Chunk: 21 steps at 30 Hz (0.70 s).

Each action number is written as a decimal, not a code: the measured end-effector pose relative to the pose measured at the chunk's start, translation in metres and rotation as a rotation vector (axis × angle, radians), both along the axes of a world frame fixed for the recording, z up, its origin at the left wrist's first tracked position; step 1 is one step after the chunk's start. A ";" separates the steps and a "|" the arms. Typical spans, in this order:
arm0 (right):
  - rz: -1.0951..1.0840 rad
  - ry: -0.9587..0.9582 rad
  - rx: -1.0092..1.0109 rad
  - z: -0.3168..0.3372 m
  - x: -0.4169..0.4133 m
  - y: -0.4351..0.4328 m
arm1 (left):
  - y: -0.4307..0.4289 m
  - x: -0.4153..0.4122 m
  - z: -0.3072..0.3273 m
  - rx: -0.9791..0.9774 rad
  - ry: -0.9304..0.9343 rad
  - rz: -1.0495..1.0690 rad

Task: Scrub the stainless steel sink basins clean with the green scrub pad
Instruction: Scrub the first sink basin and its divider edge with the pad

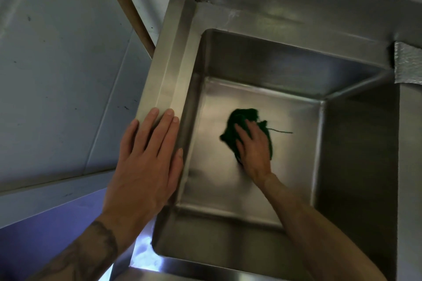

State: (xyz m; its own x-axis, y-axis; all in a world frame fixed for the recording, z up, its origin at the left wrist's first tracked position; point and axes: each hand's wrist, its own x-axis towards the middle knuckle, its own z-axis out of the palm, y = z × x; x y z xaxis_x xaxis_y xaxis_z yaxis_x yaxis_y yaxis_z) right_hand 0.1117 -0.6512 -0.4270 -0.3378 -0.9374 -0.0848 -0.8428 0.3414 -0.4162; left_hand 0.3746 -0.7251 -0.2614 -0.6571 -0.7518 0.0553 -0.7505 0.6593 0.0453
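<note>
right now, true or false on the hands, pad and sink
1. The right hand presses the pad on the floor of the basin. True.
2. The left hand is down inside the basin. False: it rests flat on the rim at the sink's left side.
3. The pad is yellow. False: it is dark green.
4. A loose thread trails from the pad. True.
5. Dishes lie in the basin. False: only the pad and the right hand are in it.
</note>
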 end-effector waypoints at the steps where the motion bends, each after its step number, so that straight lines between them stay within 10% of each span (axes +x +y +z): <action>1: 0.101 -0.008 -0.001 0.001 0.005 0.004 | 0.000 0.000 0.001 0.003 0.001 0.000; 10: 0.540 0.184 0.041 0.007 -0.034 0.083 | -0.001 0.001 0.004 0.012 -0.002 -0.004; 16: -0.234 0.148 0.074 0.005 -0.068 0.079 | -0.001 0.000 0.003 0.009 -0.013 0.006; 21: -0.011 0.168 0.064 0.004 -0.025 0.104 | -0.002 0.000 0.003 -0.004 -0.005 0.005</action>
